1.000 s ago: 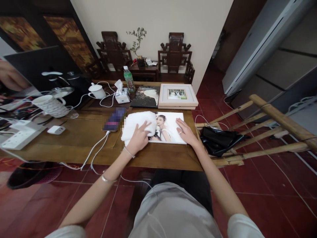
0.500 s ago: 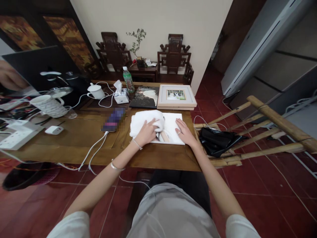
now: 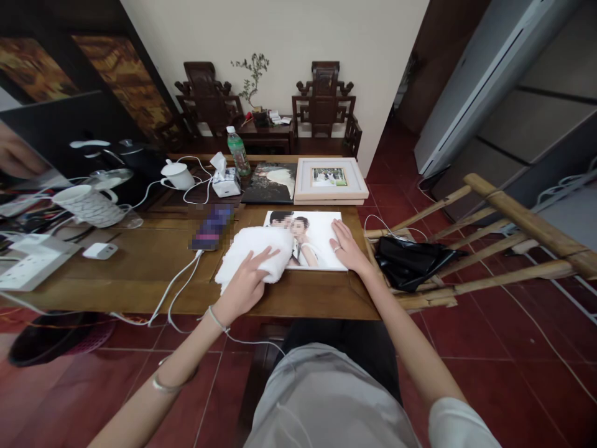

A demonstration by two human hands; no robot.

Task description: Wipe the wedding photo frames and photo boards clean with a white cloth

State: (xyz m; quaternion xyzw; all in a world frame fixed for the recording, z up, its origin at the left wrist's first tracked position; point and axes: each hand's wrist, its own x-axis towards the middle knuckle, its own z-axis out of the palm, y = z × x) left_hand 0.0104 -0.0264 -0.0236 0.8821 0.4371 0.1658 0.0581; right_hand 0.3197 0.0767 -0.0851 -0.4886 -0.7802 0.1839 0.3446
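A white fluffy cloth [image 3: 242, 249] lies bunched under my left hand [image 3: 249, 280], which holds it with the fingers over its top. The cloth covers the lower left of a white photo panel [image 3: 321, 255] that lies flat on the wooden table. Two people are pictured on the panel. My right hand [image 3: 349, 247] rests on the panel's right edge, its fingers stretched out flat and a ring on one of them.
Behind the panel lie a dark photo board [image 3: 265, 186] and a white framed picture [image 3: 331, 198]. To the left are a phone [image 3: 212, 227] with a cable, a tissue box [image 3: 227, 185], a bottle [image 3: 239, 152], a mug [image 3: 88, 205] and a power strip [image 3: 28, 264]. A bamboo chair [image 3: 504, 199] stands right.
My left hand and the cloth have moved left and toward me, uncovering the pictured people on the panel. My right hand has stayed on the panel's right edge.
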